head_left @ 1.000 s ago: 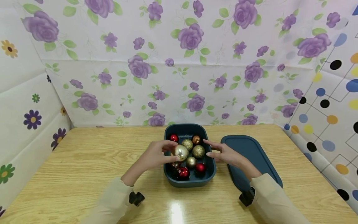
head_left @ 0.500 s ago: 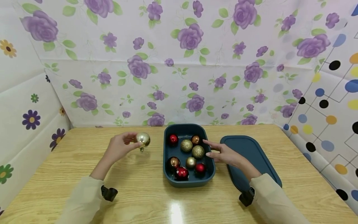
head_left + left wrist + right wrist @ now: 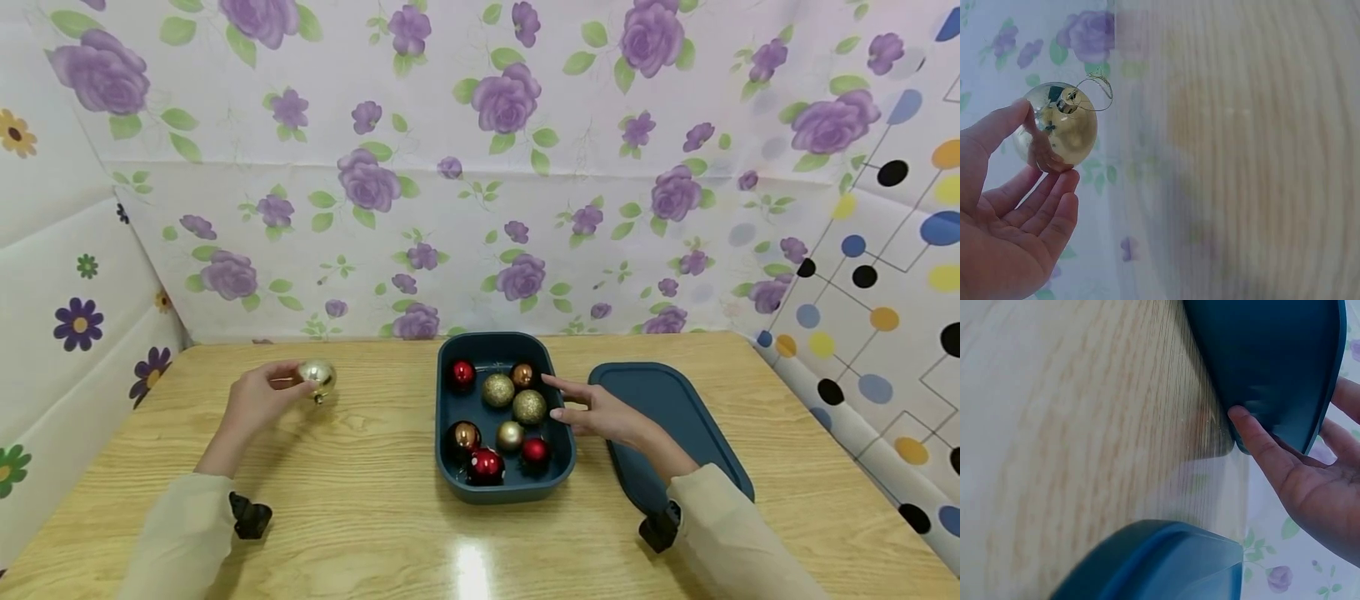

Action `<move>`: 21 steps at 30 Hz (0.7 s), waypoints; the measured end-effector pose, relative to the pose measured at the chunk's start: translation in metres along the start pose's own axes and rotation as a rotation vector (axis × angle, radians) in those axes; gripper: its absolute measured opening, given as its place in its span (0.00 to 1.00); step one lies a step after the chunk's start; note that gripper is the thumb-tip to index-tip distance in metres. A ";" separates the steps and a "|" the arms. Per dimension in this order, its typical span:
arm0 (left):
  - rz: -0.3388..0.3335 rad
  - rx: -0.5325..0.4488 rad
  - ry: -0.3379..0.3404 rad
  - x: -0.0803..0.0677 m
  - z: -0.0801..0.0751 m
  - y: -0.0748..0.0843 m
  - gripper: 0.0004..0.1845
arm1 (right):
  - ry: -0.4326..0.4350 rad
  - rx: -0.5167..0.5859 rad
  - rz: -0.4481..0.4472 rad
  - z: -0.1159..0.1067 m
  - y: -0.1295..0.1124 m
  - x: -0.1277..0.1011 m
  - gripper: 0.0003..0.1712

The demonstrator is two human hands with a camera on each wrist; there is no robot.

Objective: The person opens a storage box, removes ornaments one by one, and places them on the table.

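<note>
Left hand [image 3: 255, 400] holds one bauble [image 3: 317, 377]; seemingly eight in the box [image 3: 502, 492].

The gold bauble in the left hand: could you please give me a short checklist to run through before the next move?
1. Left hand pinches the gold bauble between thumb and fingertips: ok.
2. Bauble's hanging loop free of the fingers: ok.
3. Bauble clear of the box, over bare table: ok.
4. Right hand steadies the box's right wall: ok.
5. Lid lies beside the box, out of the way: ok.
6. Bauble touching the table: cannot tell.
</note>
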State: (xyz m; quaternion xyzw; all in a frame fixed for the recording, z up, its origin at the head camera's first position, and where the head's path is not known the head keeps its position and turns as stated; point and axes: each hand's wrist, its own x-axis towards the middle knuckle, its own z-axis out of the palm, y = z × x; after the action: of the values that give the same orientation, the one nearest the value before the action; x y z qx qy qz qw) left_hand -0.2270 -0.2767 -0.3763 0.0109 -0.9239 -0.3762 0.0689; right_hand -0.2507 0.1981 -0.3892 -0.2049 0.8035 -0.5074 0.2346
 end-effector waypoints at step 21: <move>-0.089 0.006 -0.039 0.002 -0.005 -0.025 0.36 | 0.006 -0.017 -0.005 0.000 0.002 0.001 0.39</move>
State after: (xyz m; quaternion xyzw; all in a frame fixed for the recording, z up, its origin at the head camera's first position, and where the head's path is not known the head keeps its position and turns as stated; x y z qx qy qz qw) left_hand -0.2291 -0.2986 -0.3899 0.0449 -0.9247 -0.3765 0.0342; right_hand -0.2517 0.1985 -0.3907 -0.2072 0.8081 -0.5015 0.2292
